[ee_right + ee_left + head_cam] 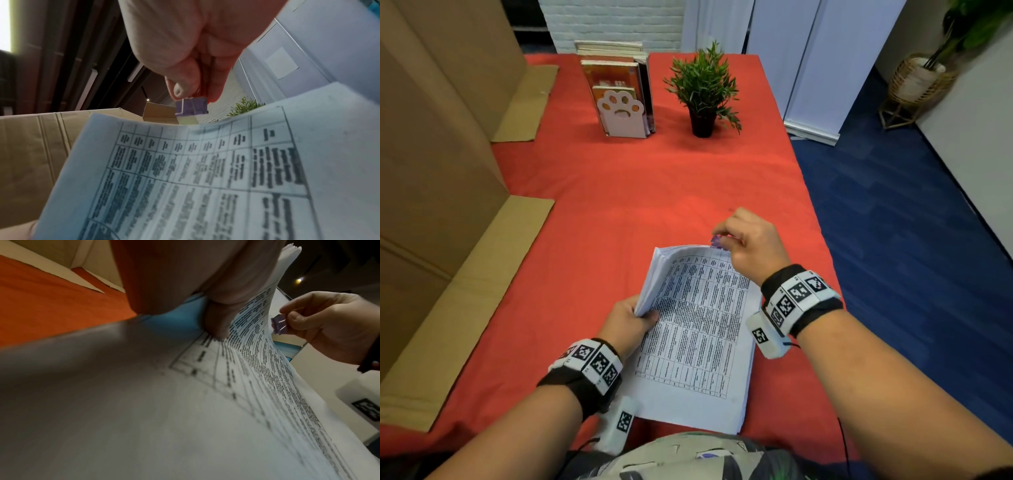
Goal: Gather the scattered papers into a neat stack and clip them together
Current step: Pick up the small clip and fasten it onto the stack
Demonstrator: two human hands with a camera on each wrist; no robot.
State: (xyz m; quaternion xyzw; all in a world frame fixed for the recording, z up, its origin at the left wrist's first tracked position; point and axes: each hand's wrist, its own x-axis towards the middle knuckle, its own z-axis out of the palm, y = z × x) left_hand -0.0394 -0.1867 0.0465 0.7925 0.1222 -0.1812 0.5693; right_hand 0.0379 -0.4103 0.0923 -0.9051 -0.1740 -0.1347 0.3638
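While left hand (pixel 627 320) grips papers (pixel 698 329), right hand (pixel 748 243) pinching clip (pixel 716 242) at far edge

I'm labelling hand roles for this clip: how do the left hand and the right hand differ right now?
The left hand grips the paper stack at its left edge, lifting that side; the right hand pinches a small purple binder clip at the stack's far edge. The left hand sits nearer the person, the right farther out. Both have curled fingers holding something, and both wrists wear marker bands.
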